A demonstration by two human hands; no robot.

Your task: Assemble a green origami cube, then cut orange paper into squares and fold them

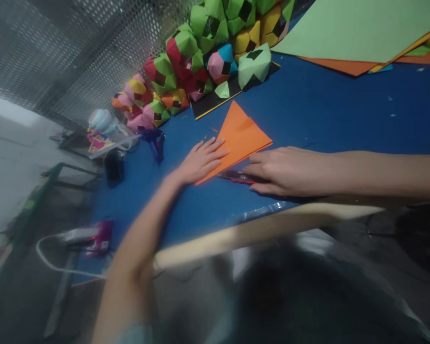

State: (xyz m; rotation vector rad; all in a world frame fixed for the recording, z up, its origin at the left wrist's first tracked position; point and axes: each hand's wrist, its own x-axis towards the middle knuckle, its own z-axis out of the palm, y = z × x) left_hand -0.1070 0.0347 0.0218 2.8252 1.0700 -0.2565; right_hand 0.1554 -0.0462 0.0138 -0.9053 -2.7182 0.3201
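A folded orange paper sheet [238,134], shaped like a triangle, lies on the blue table. My left hand [202,160] rests flat on its left part, fingers stretched out and somewhat spread. Beside the paper's lower edge, my right hand [272,169] has its fingers and thumb closed around a slim, pointed dark-and-red cutting tool [238,176]. The tool's tip points left, at the paper's near edge. Most of its handle is hidden by my hand, so its exact kind is unclear.
Several colourful folded-paper balls [186,62] are piled along the perforated metal screen at the back. Green and orange sheets [358,33] lie at the upper right. To the left are a blue glue gun [155,141], a black object [113,168] and a pink device [102,237] with a white cable.
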